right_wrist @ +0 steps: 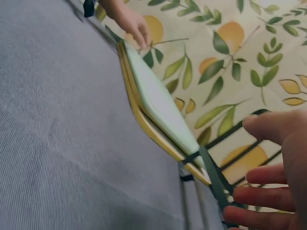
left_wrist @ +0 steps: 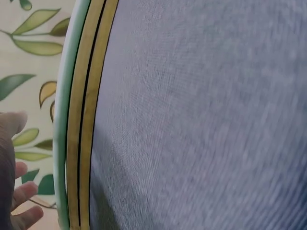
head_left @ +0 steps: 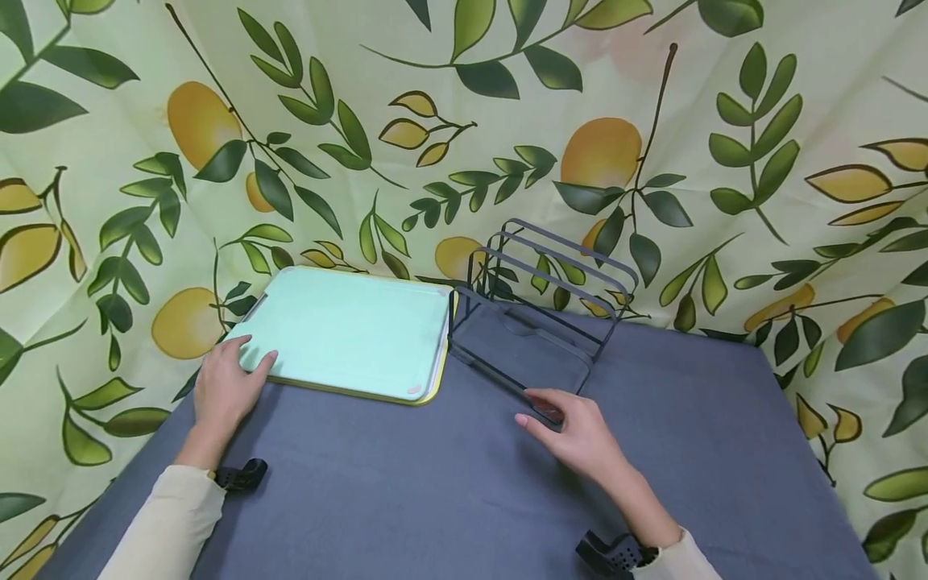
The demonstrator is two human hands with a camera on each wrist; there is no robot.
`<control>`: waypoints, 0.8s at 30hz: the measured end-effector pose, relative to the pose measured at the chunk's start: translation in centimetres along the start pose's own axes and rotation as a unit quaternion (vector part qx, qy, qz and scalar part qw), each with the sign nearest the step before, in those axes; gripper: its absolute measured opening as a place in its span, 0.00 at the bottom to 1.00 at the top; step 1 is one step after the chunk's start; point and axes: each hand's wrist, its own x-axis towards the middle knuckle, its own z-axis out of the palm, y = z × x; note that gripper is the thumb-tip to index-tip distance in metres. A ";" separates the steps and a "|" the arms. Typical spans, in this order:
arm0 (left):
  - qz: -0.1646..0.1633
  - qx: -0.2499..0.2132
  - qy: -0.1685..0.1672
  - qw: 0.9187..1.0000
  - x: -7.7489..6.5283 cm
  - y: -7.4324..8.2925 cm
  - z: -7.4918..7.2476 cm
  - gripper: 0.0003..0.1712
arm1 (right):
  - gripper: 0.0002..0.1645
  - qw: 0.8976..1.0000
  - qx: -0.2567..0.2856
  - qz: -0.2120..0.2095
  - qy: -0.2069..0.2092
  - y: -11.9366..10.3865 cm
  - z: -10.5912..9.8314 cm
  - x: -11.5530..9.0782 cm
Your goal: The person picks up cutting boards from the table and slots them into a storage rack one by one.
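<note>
A mint-green cutting board (head_left: 348, 330) lies flat on top of a stack, with yellow-edged boards (left_wrist: 85, 120) beneath it. At the stack's left end, my left hand (head_left: 226, 387) has its fingers spread over the near left corner; whether they touch it I cannot tell. A black wire rack (head_left: 500, 379) with several upright loops stands just right of the stack, close against its right edge. Beside the rack's near corner is my right hand (head_left: 580, 435), thumb and fingers apart and loosely bent. Nothing shows between them in the right wrist view.
A blue-grey cloth (head_left: 406, 491) covers the table. Behind it and along both sides hangs a curtain (head_left: 507, 121) printed with leaves and oranges. Each wrist wears a black camera (head_left: 242, 475).
</note>
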 end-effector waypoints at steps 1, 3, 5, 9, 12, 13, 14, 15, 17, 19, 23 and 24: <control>-0.006 0.006 -0.002 1.000 0.1 -0.1 -0.1 0.39 | 0.30 1.000 0.003 -0.003 0.000 -0.2 0.4 0.3; -0.018 0.011 -0.007 1.000 0.2 -0.4 -0.2 0.43 | 0.30 1.000 0.011 -0.011 -0.001 -0.5 1.1 1.0; -0.029 0.012 -0.013 0.999 0.4 -0.7 -0.3 0.45 | 0.31 0.999 0.024 -0.021 -0.004 -1.0 1.8 1.6; -0.042 0.010 -0.026 0.999 0.6 -1.0 -0.2 0.47 | 0.30 0.998 0.041 -0.039 -0.005 -1.8 3.3 2.7; -0.038 0.017 -0.040 0.998 0.8 -1.3 -0.3 0.49 | 0.30 0.998 0.038 -0.052 0.002 -2.6 4.5 3.7; -0.034 0.022 -0.043 0.998 0.9 -1.4 -0.3 0.49 | 0.30 0.998 0.034 -0.055 0.005 -2.8 4.9 4.0; -0.030 0.027 -0.047 0.998 0.9 -1.6 -0.3 0.49 | 0.30 0.998 0.028 -0.059 0.009 -3.1 5.3 4.3; -0.027 0.031 -0.050 0.998 0.9 -1.7 -0.3 0.49 | 0.30 0.998 0.022 -0.062 0.014 -3.3 5.8 4.6; -0.026 0.036 -0.058 0.997 0.9 -2.0 -0.3 0.51 | 0.31 0.998 0.008 -0.066 0.022 -3.7 6.6 5.2; -0.029 0.033 -0.068 0.997 1.0 -2.2 -0.2 0.53 | 0.31 0.997 -0.004 -0.070 0.031 -4.0 7.4 5.7; -0.029 0.007 -0.102 0.994 1.4 -2.4 0.1 0.57 | 0.32 0.995 -0.027 -0.081 0.051 -4.6 8.9 6.9; -0.025 0.001 -0.110 0.994 1.6 -2.4 0.1 0.58 | 0.31 0.995 -0.030 -0.084 0.055 -4.7 9.2 7.1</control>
